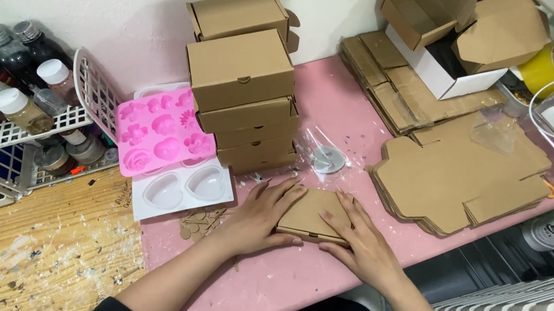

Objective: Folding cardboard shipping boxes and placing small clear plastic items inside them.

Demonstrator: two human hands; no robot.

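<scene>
Head view: left hand point(257, 214) and right hand point(362, 240) press flat, fingers spread, on a half-folded cardboard box point(310, 214) on the pink desk point(285, 278). Finished boxes point(245, 78) stack beyond the left hand; flat blanks point(463, 173) wait beyond the right.

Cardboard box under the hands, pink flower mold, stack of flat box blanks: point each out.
cardboard box point(313, 211), head view, top panel between the hands
pink flower mold point(161, 131), head view, centre
stack of flat box blanks point(463, 173), head view, top sheet
</scene>
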